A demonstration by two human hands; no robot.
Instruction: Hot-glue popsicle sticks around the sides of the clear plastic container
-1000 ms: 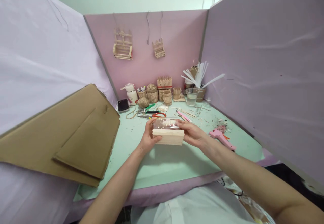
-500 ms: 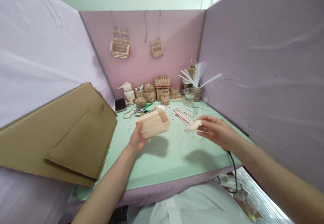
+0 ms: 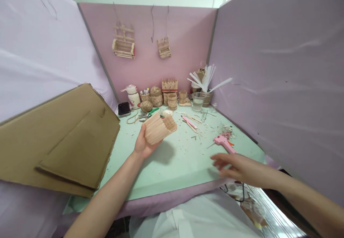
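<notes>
My left hand is closed around a box-like holder of pale wooden craft sticks, tilted above the table with its jagged, stepped rim to the right. My right hand hovers near the table's front right, a little blurred, its fingers loosely apart and nothing visible in them. Just beyond it lies a pink hot glue gun, nozzle to the left. A pink craft knife rests farther back among stick scraps.
Folded cardboard leans at the left. Along the back stand a white bottle, twine balls, small stick-covered pots, a clear cup of liquid and a pot with white strips. Green-handled pliers lie behind the holder. Two stick baskets hang on the pink wall.
My right hand has moved toward me and to the right, and the white wad it held is out of sight. The glue gun has come into view. My left hand has tilted the holder.
</notes>
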